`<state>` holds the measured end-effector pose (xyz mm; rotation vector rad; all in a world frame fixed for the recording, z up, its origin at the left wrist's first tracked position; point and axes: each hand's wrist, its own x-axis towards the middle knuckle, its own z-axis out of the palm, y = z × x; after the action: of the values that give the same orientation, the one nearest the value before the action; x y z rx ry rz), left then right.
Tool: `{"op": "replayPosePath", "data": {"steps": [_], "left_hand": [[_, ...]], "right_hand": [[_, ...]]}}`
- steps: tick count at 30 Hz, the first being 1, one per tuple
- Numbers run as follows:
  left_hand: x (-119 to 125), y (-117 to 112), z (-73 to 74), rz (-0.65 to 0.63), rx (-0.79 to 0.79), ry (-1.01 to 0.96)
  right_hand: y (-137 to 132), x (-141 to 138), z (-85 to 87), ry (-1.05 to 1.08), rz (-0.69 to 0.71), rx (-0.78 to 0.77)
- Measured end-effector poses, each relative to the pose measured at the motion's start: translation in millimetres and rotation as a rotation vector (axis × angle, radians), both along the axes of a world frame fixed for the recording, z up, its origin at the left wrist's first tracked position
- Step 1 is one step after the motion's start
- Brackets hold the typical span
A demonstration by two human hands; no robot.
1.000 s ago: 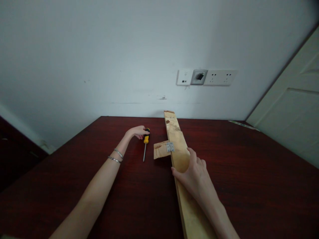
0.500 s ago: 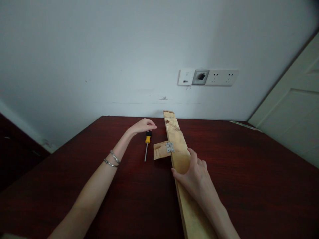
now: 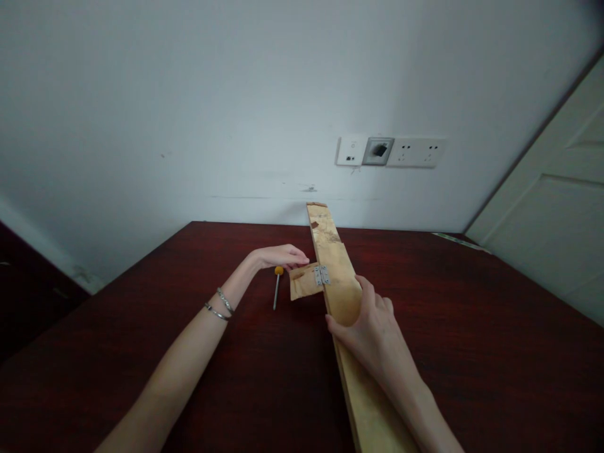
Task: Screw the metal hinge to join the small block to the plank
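Note:
A long pale wooden plank (image 3: 340, 261) lies on the table, running from the near side towards the wall. A metal hinge (image 3: 321, 275) joins its left edge to a small wooden board (image 3: 303, 284), which sticks out to the left. My right hand (image 3: 372, 327) spans the plank, thumb on the left edge and fingers on the right, closed on it. At the far edge of the small board, my left hand (image 3: 283, 255) has its fingers closed on that edge; the fingertips are partly hidden. Below this hand lies a screwdriver (image 3: 277, 286), its handle mostly covered.
The dark red-brown table (image 3: 226, 390) meets a white wall (image 3: 255, 100) at the back. Sockets (image 3: 410, 152) are set in the wall above the plank's right. A pale panelled door (image 3: 561, 207) stands at the right, and a thin strip (image 3: 460, 241) lies by the table's far right edge.
My left hand has moved right and nearer, from above the screwdriver's handle to the small board's far edge. My right hand stays on the plank. The view has shifted slightly.

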<state>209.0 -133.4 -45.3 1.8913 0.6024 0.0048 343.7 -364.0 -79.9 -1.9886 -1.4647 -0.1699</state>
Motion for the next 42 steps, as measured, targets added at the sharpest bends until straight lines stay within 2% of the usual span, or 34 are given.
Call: {"op": "replayPosePath", "data": {"steps": [5,9,12,19,26,42], "left_hand": [[0,3,-5.1,0.055,-0.084,0.058],[-5,7,-9.7,-0.033,-0.155,0.085],[-7,9,-14.6,-0.072,-0.153,0.096],[-2,16,-20.7,-0.072,-0.17,0.101],[8,10,-24.1,0.002,-0.169,0.119],[15,1,-31.1,0.019,-0.167,-0.02]], "right_hand": [[4,2,3.9,0.016,0.012,0.001],[7,6,2.0,-0.01,0.021,-0.023],[10,6,-3.6,-0.041,0.008,-0.033],[11,2,-13.3,-0.083,-0.047,-0.051],[10,-2,-14.3,-0.075,-0.059,-0.039],[8,-1,-15.2,-0.038,-0.075,-0.034]]}}
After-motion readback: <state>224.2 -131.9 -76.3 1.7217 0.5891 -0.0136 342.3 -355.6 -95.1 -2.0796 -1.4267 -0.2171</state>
